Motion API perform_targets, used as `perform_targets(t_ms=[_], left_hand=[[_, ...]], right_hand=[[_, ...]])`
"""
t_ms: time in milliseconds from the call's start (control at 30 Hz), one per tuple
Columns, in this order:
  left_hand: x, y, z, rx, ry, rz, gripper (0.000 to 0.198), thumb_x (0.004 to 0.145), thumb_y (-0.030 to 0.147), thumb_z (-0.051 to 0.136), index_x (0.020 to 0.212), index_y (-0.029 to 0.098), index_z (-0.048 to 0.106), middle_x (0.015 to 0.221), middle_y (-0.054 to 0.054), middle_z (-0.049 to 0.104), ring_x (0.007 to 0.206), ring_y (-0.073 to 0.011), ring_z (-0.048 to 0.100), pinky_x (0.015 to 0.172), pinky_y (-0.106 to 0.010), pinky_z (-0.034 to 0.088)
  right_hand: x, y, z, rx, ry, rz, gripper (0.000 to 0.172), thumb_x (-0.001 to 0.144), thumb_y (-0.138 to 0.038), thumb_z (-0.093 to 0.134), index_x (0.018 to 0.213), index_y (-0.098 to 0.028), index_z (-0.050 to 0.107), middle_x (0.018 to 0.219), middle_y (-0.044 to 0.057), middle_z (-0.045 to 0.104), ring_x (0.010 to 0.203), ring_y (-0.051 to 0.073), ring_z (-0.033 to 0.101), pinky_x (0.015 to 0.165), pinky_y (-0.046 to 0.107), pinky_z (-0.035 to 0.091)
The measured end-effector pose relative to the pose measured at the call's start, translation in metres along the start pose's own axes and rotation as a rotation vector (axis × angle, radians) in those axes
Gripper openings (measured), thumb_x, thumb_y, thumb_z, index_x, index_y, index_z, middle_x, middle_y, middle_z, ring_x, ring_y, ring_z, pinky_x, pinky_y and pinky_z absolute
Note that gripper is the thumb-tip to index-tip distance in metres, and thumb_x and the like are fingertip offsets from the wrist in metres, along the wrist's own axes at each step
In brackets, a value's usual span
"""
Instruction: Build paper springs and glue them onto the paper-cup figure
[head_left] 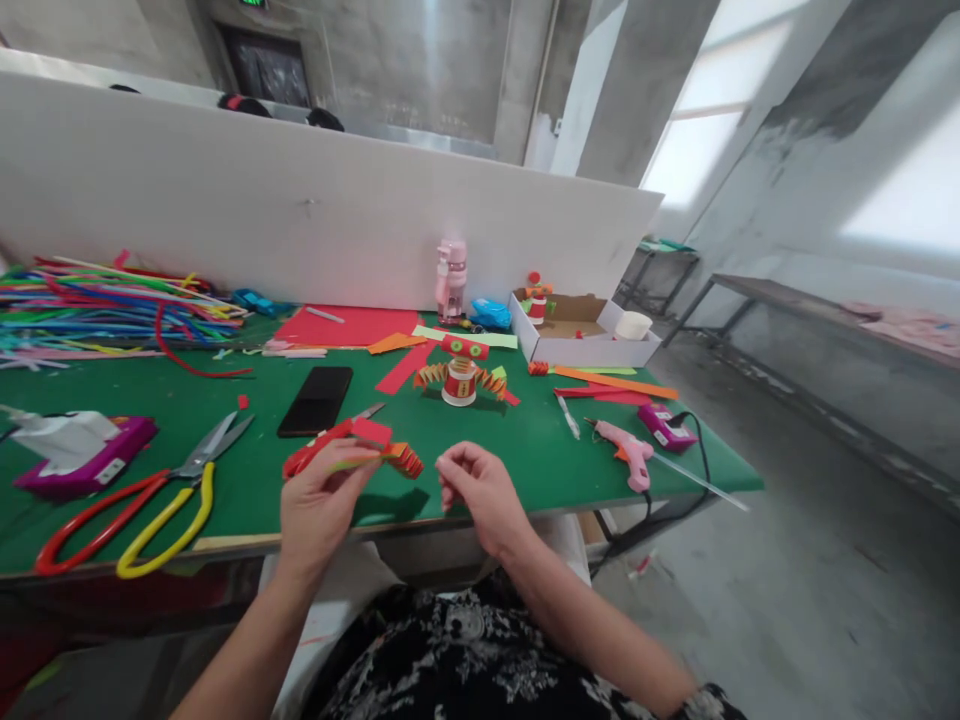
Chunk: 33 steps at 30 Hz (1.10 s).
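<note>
My left hand (319,505) pinches a pleated paper strip (403,458) in red and orange, with its folded end pointing right. Just behind those fingers lies a red-handled tool (319,447) with a short metal blade, partly covered by the hand. Close to the strip's free end, my right hand (480,490) has thumb and fingers pinched together; whatever may be between them is too small to make out. Beyond both hands stands a paper-cup figure (460,382) with a red roll head, green eyes and pleated orange arms.
Large scissors (199,465), a phone (315,400) and a purple power strip (90,460) lie left. At right are a pink glue gun (630,450) and a white box (574,350) holding another figure. Pipe cleaners (112,305) and a pink bottle (451,280) line the back.
</note>
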<state>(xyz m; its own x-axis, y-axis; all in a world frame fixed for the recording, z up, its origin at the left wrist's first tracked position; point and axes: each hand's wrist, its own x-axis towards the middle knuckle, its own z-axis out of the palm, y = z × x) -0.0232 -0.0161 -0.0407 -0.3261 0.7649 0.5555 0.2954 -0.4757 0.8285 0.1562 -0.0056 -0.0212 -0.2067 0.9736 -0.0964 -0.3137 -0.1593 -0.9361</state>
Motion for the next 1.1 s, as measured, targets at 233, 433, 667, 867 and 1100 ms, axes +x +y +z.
perform_targets(t_ms=[233,433,667,867,1100], left_hand=[[-0.025,-0.011,0.008,0.187,-0.074,0.357,0.017,0.086,0.012,0.062,0.091,0.023,0.074,0.094,-0.004,0.071,0.087,-0.0149,0.067,0.078,-0.025,0.054],[-0.033,-0.01,0.019,0.206,-0.186,0.538,0.021,0.087,0.011,0.06,0.095,0.025,0.073,0.1,-0.006,0.073,0.094,-0.0186,0.068,0.083,-0.031,0.055],[-0.028,0.014,0.017,0.079,-0.144,-0.061,0.014,0.084,0.033,0.061,0.084,0.023,0.071,0.091,-0.006,0.073,0.087,-0.0211,0.068,0.079,-0.033,0.055],[-0.025,0.028,0.025,-0.172,-0.17,-0.498,0.033,0.064,0.046,0.078,0.081,0.019,0.07,0.078,-0.004,0.072,0.073,-0.0196,0.066,0.067,-0.028,0.054],[-0.027,0.031,0.029,-0.2,-0.134,-0.424,0.035,0.063,0.047,0.081,0.08,0.019,0.067,0.075,-0.003,0.07,0.07,-0.0179,0.065,0.067,-0.027,0.054]], right_hand=[[-0.006,0.018,0.01,0.209,-0.04,0.249,0.046,0.054,-0.048,0.085,0.078,-0.012,0.07,0.067,0.001,0.067,0.048,0.007,0.057,0.05,0.021,0.051],[-0.002,0.011,0.007,0.216,0.08,0.241,0.041,0.05,-0.042,0.088,0.069,-0.015,0.064,0.058,-0.003,0.063,0.046,0.006,0.053,0.043,0.016,0.041],[-0.001,0.01,-0.003,-0.029,0.161,-0.03,0.025,0.061,-0.037,0.079,0.068,-0.018,0.065,0.064,-0.001,0.067,0.059,0.013,0.061,0.059,0.025,0.05],[-0.01,0.006,-0.006,-0.322,0.093,-0.244,0.016,0.073,-0.035,0.069,0.073,-0.019,0.07,0.074,0.003,0.072,0.068,0.017,0.065,0.066,0.028,0.053],[-0.021,0.0,-0.007,-0.562,0.044,-0.466,0.015,0.085,-0.028,0.06,0.081,-0.021,0.072,0.082,0.004,0.075,0.075,0.017,0.067,0.071,0.027,0.052]])
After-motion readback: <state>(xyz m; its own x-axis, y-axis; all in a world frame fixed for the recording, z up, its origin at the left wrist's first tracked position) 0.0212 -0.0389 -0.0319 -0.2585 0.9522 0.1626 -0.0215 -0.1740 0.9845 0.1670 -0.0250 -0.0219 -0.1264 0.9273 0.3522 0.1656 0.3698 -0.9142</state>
